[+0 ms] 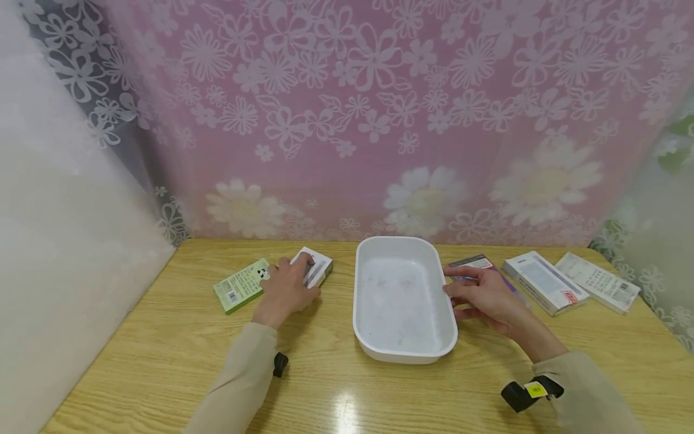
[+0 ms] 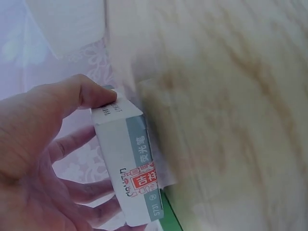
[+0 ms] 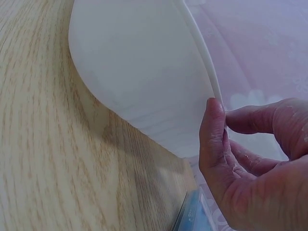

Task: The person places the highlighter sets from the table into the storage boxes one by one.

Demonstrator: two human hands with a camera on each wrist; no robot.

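Nearest me on the yellowish wood-grain table [image 1: 325,386] stands the white plastic tray [image 1: 403,301], a rounded rectangle, upright, its long axis running away from me. My right hand [image 1: 488,298] pinches its right rim between thumb and fingers. Left of the tray, well apart, my left hand [image 1: 287,289] grips a white-and-grey cardboard box [image 2: 127,163], thumb against fingers; the box's far end slants away rightward, and I cannot tell whether it touches the table. Just beside lies a flat green cardboard box [image 1: 238,288], lengthwise from near-left to far-right. Past my right hand lie a dark-and-purple flat box [image 1: 474,262], a white box with a blue-grey panel [image 1: 544,283] and a pale printed box [image 1: 599,283], all slanting from far-left to near-right. Behind everything hangs a pink flowered sheet [image 1: 347,120].
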